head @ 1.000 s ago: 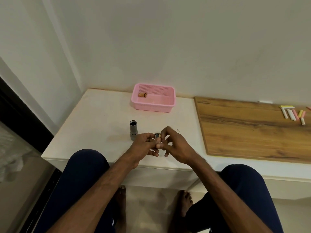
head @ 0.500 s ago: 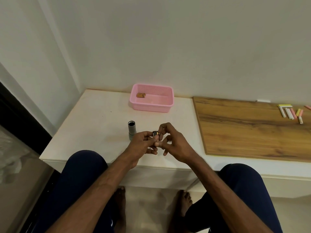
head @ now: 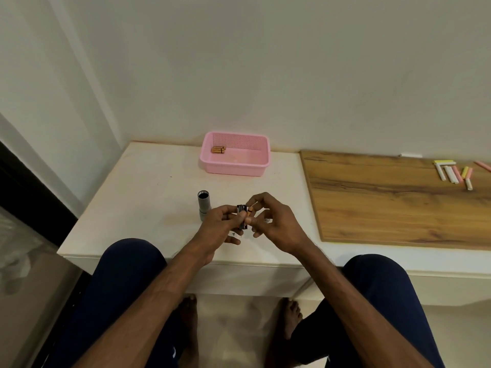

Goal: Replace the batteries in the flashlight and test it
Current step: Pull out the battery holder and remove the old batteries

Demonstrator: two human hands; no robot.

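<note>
Battery (head: 249, 210) now pulled from holder (head: 241, 217), unlabelled

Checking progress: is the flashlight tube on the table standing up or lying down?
Standing upright. The flashlight tube stands on end on the table, its dark open top facing up.

One flashlight body (head: 203, 205), one pink basket (head: 235, 166), two hands (head: 218, 224).

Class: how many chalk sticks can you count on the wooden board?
About 8, all at the wooden board's far right: a yellow one lying crosswise, six bunched below it, one pink at the frame edge. More may lie out of view.
</note>
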